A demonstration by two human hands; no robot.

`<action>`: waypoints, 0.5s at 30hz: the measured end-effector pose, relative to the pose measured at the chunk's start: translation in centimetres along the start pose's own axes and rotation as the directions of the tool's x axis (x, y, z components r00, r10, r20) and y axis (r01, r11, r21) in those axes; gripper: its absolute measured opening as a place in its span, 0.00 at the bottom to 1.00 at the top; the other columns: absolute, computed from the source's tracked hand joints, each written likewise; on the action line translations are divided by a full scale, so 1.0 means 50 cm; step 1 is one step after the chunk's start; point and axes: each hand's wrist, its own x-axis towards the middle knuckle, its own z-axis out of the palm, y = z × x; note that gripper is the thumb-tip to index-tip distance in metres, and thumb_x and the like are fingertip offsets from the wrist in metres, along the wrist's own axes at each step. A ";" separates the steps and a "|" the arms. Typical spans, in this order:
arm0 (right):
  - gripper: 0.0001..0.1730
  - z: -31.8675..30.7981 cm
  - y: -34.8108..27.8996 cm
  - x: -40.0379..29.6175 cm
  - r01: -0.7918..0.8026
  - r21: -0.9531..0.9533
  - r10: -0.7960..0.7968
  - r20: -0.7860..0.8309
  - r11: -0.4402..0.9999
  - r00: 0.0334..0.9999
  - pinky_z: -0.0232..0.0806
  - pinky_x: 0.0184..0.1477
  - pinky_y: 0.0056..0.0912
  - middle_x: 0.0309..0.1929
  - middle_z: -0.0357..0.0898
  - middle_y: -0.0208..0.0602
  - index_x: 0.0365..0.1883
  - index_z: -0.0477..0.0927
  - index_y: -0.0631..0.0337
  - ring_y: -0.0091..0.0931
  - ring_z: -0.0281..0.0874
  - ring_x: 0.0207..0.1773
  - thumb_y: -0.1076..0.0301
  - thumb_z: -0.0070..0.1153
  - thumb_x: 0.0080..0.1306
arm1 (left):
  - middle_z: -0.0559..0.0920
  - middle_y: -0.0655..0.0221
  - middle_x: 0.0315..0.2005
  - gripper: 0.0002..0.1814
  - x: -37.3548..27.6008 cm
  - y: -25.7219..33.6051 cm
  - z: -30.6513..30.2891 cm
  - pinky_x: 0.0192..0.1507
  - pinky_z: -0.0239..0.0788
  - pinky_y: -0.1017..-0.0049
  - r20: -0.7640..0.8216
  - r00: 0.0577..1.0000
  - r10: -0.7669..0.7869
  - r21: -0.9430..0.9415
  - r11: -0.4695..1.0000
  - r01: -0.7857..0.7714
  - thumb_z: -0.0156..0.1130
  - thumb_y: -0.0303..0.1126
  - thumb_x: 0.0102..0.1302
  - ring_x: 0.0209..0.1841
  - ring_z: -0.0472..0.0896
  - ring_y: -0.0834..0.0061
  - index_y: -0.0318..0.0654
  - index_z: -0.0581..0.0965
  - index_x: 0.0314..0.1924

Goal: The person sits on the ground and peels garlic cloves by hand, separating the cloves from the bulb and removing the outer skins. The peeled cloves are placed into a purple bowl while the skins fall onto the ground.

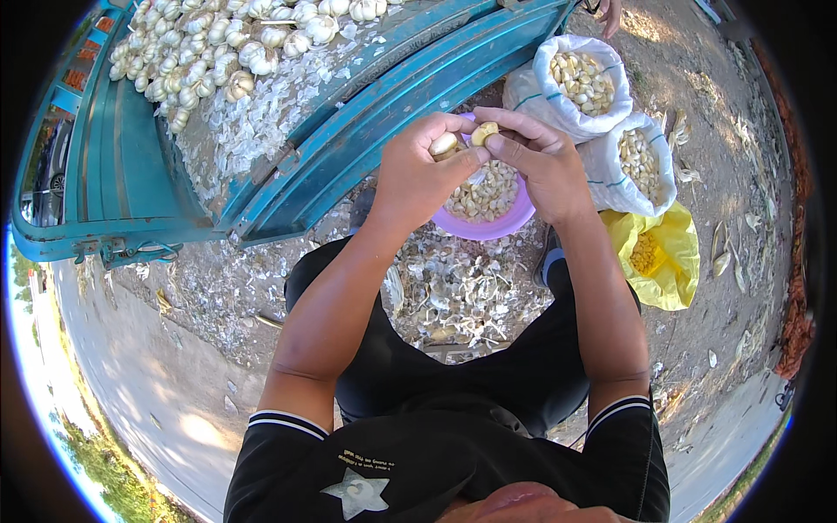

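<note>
Both hands are together over a purple plastic basin (487, 230) of loose garlic cloves (484, 196). My left hand (418, 167) has pale garlic cloves (444, 144) tucked between thumb and curled fingers. Its thumb tip reaches across to the other hand. In my right hand (543, 153), thumb and fingers pinch a yellowish piece of garlic (484, 133). Whether that is one clove or a few joined ones cannot be told. The fingers cover the back part of the basin.
Ahead on the left, a teal metal truck bed (366, 131) carries heaped garlic bulbs (196, 59) and papery skins (242, 124). White woven sacks (549, 85) (644, 196) of cloves and a yellow bag (677, 261) stand at right. Skins (458, 294) litter the ground. Another person's hand (611, 16) shows at the top.
</note>
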 end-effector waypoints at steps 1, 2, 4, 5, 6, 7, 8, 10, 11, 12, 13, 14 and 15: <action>0.18 -0.001 0.002 -0.003 0.072 -0.099 -0.074 -0.020 0.993 0.997 0.79 0.62 0.28 0.58 0.92 0.35 0.65 0.91 0.64 0.23 0.88 0.60 0.75 0.68 0.79 | 0.90 0.73 0.43 0.16 -0.002 -0.001 0.004 0.42 0.78 0.81 0.003 1.000 0.009 0.013 1.000 -0.010 0.84 0.30 0.72 0.42 0.85 0.87 0.34 0.89 0.56; 0.17 -0.003 0.004 -0.006 0.141 -0.197 -0.150 -0.033 0.970 0.988 0.81 0.59 0.28 0.56 0.93 0.36 0.62 0.93 0.63 0.23 0.90 0.56 0.75 0.70 0.77 | 0.90 0.73 0.43 0.16 -0.002 -0.002 0.008 0.42 0.78 0.81 0.006 1.000 0.019 0.026 0.999 -0.019 0.83 0.29 0.72 0.42 0.85 0.87 0.33 0.90 0.55; 0.16 0.000 0.001 -0.018 0.227 -0.355 -0.259 -0.044 0.907 0.965 0.83 0.54 0.28 0.53 0.94 0.36 0.58 0.94 0.63 0.23 0.92 0.51 0.76 0.71 0.73 | 0.91 0.73 0.42 0.14 -0.009 0.000 0.013 0.42 0.78 0.80 0.012 1.000 0.015 0.101 0.995 -0.016 0.82 0.29 0.72 0.42 0.85 0.88 0.33 0.90 0.54; 0.15 0.000 -0.002 -0.023 0.249 -0.416 -0.294 -0.045 0.874 0.955 0.83 0.52 0.28 0.52 0.94 0.37 0.56 0.95 0.63 0.23 0.92 0.49 0.77 0.70 0.72 | 0.91 0.73 0.42 0.13 -0.013 0.001 0.014 0.42 0.78 0.80 0.012 1.000 0.005 0.161 0.987 -0.007 0.82 0.29 0.72 0.42 0.85 0.88 0.33 0.91 0.53; 0.15 0.003 -0.007 -0.029 0.271 -0.477 -0.332 -0.046 0.836 0.942 0.84 0.50 0.28 0.50 0.94 0.37 0.55 0.95 0.64 0.22 0.92 0.47 0.78 0.69 0.71 | 0.92 0.73 0.41 0.12 -0.015 0.004 0.016 0.42 0.78 0.80 0.014 1.000 -0.001 0.222 0.975 -0.002 0.81 0.29 0.72 0.42 0.85 0.89 0.34 0.91 0.53; 0.15 0.005 -0.004 -0.034 0.281 -0.495 -0.350 -0.051 0.822 0.935 0.83 0.50 0.27 0.50 0.93 0.35 0.55 0.95 0.64 0.21 0.92 0.47 0.78 0.70 0.71 | 0.92 0.74 0.40 0.12 -0.017 0.002 0.018 0.42 0.77 0.80 0.011 0.999 0.036 0.231 0.972 -0.037 0.81 0.29 0.72 0.41 0.84 0.89 0.34 0.91 0.52; 0.15 0.008 0.001 -0.039 0.291 -0.514 -0.369 -0.055 0.807 0.928 0.83 0.51 0.26 0.50 0.93 0.33 0.55 0.95 0.63 0.20 0.91 0.47 0.78 0.70 0.72 | 0.92 0.74 0.40 0.11 -0.020 0.000 0.021 0.42 0.77 0.80 0.008 0.997 0.072 0.240 0.968 -0.072 0.81 0.29 0.72 0.41 0.84 0.90 0.34 0.92 0.52; 0.13 0.019 0.000 -0.041 0.291 -0.513 -0.389 -0.093 0.808 0.916 0.83 0.51 0.27 0.49 0.92 0.34 0.54 0.94 0.65 0.21 0.91 0.46 0.78 0.69 0.72 | 0.92 0.72 0.38 0.11 -0.022 -0.007 0.025 0.42 0.78 0.78 -0.019 0.988 0.151 0.240 0.960 -0.142 0.80 0.29 0.72 0.39 0.85 0.88 0.34 0.92 0.51; 0.12 0.027 -0.001 -0.043 0.278 -0.492 -0.385 -0.129 0.825 0.914 0.85 0.50 0.28 0.48 0.93 0.36 0.52 0.93 0.66 0.23 0.92 0.45 0.78 0.69 0.71 | 0.93 0.70 0.37 0.11 -0.024 -0.011 0.030 0.41 0.79 0.75 -0.042 0.981 0.188 0.229 0.958 -0.174 0.80 0.30 0.71 0.38 0.86 0.85 0.34 0.92 0.51; 0.11 0.029 -0.002 -0.045 0.265 -0.473 -0.380 -0.166 0.840 0.910 0.86 0.49 0.29 0.47 0.94 0.38 0.50 0.92 0.68 0.24 0.93 0.45 0.78 0.69 0.70 | 0.93 0.67 0.36 0.12 -0.025 -0.012 0.035 0.41 0.80 0.73 -0.064 0.972 0.225 0.218 0.954 -0.206 0.80 0.30 0.71 0.37 0.88 0.83 0.34 0.92 0.50; 0.11 0.025 -0.001 -0.042 0.195 -0.249 -0.256 -0.238 0.948 0.937 0.86 0.50 0.30 0.48 0.93 0.39 0.50 0.91 0.69 0.25 0.93 0.45 0.78 0.68 0.71 | 0.93 0.67 0.39 0.12 -0.028 -0.012 0.041 0.41 0.80 0.72 -0.075 0.980 0.183 0.100 0.979 -0.175 0.80 0.30 0.71 0.38 0.88 0.81 0.34 0.92 0.52; 0.10 0.019 0.002 -0.036 0.119 -0.007 -0.117 -0.274 0.993 0.955 0.87 0.50 0.30 0.48 0.92 0.39 0.50 0.90 0.69 0.26 0.93 0.46 0.79 0.67 0.71 | 0.93 0.67 0.41 0.12 -0.031 -0.013 0.048 0.42 0.81 0.72 -0.083 0.987 0.139 -0.019 0.990 -0.141 0.79 0.30 0.72 0.39 0.89 0.80 0.34 0.92 0.53; 0.10 0.009 0.008 -0.030 0.043 0.235 0.025 -0.279 0.971 0.960 0.88 0.50 0.31 0.48 0.92 0.40 0.50 0.89 0.69 0.26 0.93 0.46 0.79 0.66 0.72 | 0.93 0.67 0.44 0.13 -0.031 -0.010 0.053 0.43 0.81 0.72 -0.081 0.992 0.097 -0.139 0.984 -0.107 0.79 0.29 0.73 0.40 0.89 0.78 0.34 0.92 0.54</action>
